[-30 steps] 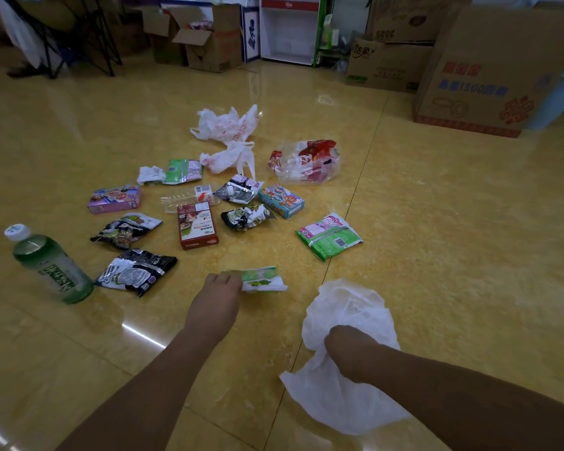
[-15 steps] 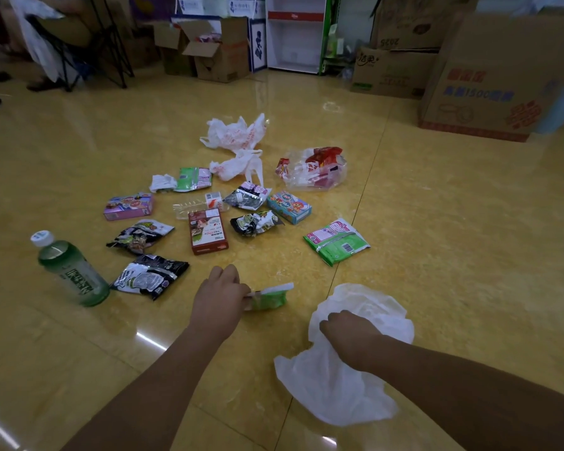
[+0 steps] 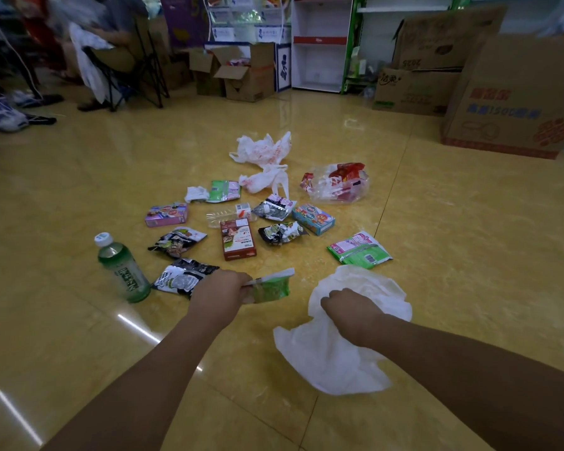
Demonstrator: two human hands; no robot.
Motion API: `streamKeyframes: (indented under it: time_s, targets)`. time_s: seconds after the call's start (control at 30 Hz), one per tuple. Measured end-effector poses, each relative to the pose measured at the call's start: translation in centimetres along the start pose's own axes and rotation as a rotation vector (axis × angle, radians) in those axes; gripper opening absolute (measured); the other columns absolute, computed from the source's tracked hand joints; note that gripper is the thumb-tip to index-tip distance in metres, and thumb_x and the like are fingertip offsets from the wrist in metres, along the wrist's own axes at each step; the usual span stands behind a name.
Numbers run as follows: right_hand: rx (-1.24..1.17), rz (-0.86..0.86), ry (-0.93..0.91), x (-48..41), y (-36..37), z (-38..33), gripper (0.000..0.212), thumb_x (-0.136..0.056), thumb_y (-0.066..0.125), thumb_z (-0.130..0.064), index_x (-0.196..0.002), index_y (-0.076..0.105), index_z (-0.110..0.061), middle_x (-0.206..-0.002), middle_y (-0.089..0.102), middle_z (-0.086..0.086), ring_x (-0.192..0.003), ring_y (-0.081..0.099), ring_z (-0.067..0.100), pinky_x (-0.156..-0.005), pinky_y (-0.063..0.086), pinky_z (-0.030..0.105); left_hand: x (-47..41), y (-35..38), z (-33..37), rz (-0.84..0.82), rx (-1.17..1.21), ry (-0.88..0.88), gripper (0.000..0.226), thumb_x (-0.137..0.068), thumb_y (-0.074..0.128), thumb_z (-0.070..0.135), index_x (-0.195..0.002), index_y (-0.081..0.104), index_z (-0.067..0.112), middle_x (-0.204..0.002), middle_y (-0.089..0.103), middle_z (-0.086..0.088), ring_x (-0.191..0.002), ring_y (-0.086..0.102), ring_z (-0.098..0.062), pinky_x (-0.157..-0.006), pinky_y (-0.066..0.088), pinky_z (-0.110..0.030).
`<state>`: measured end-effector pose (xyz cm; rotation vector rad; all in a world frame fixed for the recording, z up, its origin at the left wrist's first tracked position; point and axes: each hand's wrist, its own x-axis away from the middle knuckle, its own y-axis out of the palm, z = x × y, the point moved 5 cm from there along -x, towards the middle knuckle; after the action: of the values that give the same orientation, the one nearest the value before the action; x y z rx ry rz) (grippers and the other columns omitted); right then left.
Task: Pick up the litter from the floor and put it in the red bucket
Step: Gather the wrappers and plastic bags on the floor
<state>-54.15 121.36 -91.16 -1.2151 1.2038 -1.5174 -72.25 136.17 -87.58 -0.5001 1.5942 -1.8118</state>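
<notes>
Head view: we are holding a green wrapper (image 3: 271, 288) in our left hand (image 3: 220, 292) and a white bag (image 3: 332, 359) in our right hand (image 3: 349, 309).
We are pinching the wrapper low over the floor (image 3: 469, 255), and our right fingers are curling into the bag's bunched top. Other litter is lying ahead: a green bottle (image 3: 122, 270) and a black wrapper (image 3: 183, 276) beside the left hand, a red box (image 3: 237, 239) beyond, a green packet (image 3: 358, 250) past the bag. Our left hand is covering the black wrapper's corner; our knuckles are hiding most fingertips.
</notes>
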Motion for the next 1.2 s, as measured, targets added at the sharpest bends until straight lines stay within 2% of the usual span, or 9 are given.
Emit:
streamKeyframes:
  time_s: [0.23,0.47,0.63,0.7,0.8,0.97,1.07,1.13,1.2]
  targets:
    - [0.009,0.09,-0.046,-1.4,-4.7,-3.0,0.025,-0.089,0.047,0.001,-0.112,0.05,-0.009,-0.114,0.051,0.012,-0.107,0.05,0.031,-0.069,0.035,0.033,1.9,-5.1,-2.7,0.039,-0.01,-0.055,0.016,-0.093,0.054,0.03,-0.093,0.069,0.026,-0.076,0.065,-0.002,-0.078,0.061,-0.025,-0.06,0.048,-0.034]
    - [0.014,0.153,-0.154,-2.4,-10.7,-8.6,0.026,-0.089,0.048,0.001,-0.113,0.049,-0.01,-0.109,0.052,0.012,-0.1,0.051,0.03,-0.054,0.028,0.03,5.7,-12.2,-6.3,0.139,-0.078,-0.149,0.017,-0.093,0.054,0.034,-0.098,0.068,0.026,-0.082,0.067,-0.002,-0.081,0.062,-0.025,-0.06,0.046,-0.033]
    - [-0.012,0.23,-0.262,-2.6,-15.1,-14.2,0.026,-0.089,0.045,0.004,-0.11,0.049,-0.011,-0.105,0.051,0.013,-0.094,0.049,0.029,-0.065,0.034,0.035,9.3,-17.6,-9.7,0.196,-0.072,-0.228,0.016,-0.092,0.056,0.031,-0.093,0.069,0.023,-0.08,0.066,-0.004,-0.081,0.062,-0.028,-0.057,0.039,-0.031]
    - [-0.014,0.256,-0.301,-2.8,-16.7,-16.6,0.025,-0.088,0.043,0.004,-0.106,0.049,-0.011,-0.1,0.049,0.013,-0.085,0.043,0.027,-0.065,0.035,0.036,10.9,-19.7,-11.2,0.231,-0.089,-0.255,0.015,-0.092,0.056,0.031,-0.09,0.068,0.023,-0.08,0.067,-0.005,-0.08,0.062,-0.029,-0.056,0.039,-0.032]
    - [-0.015,0.288,-0.363,-2.9,-18.7,-20.2,0.024,-0.087,0.043,0.005,-0.104,0.048,-0.011,-0.089,0.039,0.008,-0.082,0.04,0.026,-0.063,0.035,0.035,13.5,-22.6,-13.3,0.269,-0.091,-0.307,0.015,-0.091,0.056,0.03,-0.084,0.066,0.021,-0.072,0.064,-0.002,-0.073,0.06,-0.027,-0.056,0.042,-0.032]
    - [-0.021,0.332,-0.463,-2.9,-21.5,-26.4,0.025,-0.088,0.042,0.005,-0.09,0.036,-0.02,-0.087,0.037,0.006,-0.08,0.036,0.024,-0.057,0.032,0.035,18.2,-26.6,-16.0,0.299,-0.087,-0.409,0.018,-0.091,0.056,0.027,-0.077,0.064,0.018,-0.062,0.057,0.002,-0.065,0.056,-0.023,-0.05,0.032,-0.029]
    - [-0.037,0.366,-0.526,-3.0,-23.0,-30.4,0.026,-0.086,0.041,0.005,-0.088,0.033,-0.02,-0.086,0.037,0.004,-0.079,0.037,0.024,-0.063,0.037,0.037,21.5,-29.1,-17.6,0.333,-0.083,-0.462,0.023,-0.09,0.057,0.026,-0.067,0.059,0.023,-0.053,0.05,0.007,-0.058,0.049,-0.015,-0.047,0.027,-0.026]
    - [-0.061,0.4,-0.569,-3.0,-24.0,-33.3,0.025,-0.085,0.04,0.005,-0.087,0.034,-0.019,-0.086,0.039,0.004,-0.08,0.04,0.024,-0.065,0.04,0.038,24.0,-30.8,-18.8,0.363,-0.096,-0.497,0.023,-0.088,0.058,0.027,-0.065,0.058,0.024,-0.055,0.053,0.005,-0.061,0.053,-0.019,-0.048,0.032,-0.028]
    - [-0.085,0.421,-0.623,-2.8,-25.0,-36.4,0.023,-0.084,0.039,0.004,-0.085,0.035,-0.019,-0.085,0.04,0.004,-0.081,0.043,0.025,-0.066,0.042,0.039,26.9,-32.3,-20.0,0.4,-0.124,-0.535,0.015,-0.086,0.055,0.031,-0.081,0.068,0.024,-0.066,0.063,0.001,-0.069,0.059,-0.022,-0.054,0.042,-0.031]
